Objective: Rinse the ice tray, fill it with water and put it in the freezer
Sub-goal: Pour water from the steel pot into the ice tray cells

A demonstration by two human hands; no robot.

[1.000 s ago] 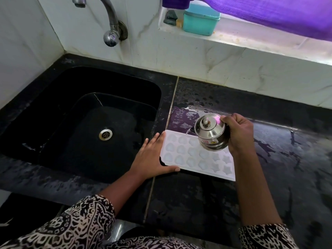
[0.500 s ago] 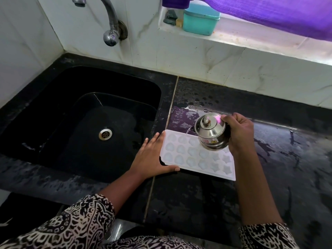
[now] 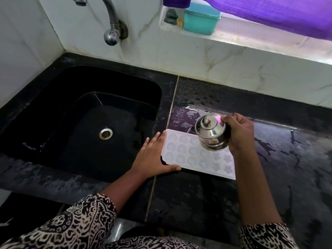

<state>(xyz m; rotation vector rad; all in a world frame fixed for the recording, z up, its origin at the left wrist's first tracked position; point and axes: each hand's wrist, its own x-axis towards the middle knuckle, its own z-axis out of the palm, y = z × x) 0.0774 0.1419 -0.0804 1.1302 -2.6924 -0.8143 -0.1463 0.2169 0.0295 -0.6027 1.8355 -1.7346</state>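
A white ice tray with heart and star moulds lies flat on the wet black counter, just right of the sink. My left hand lies flat against the tray's left end, fingers straight, thumb along its near edge. My right hand grips a small lidded steel pot, tilted toward the left above the tray's far side. A thin trickle of water leaves the pot's lip toward the far cells. The pot hides part of the tray's far right.
The black sink with a steel drain lies to the left. A steel tap juts from the white tiled wall. On the window ledge stands a teal box under a purple cloth. Puddles lie behind the tray.
The pot and my right hand have shifted slightly toward the tray's far edge. My left hand and the tray have stayed put.
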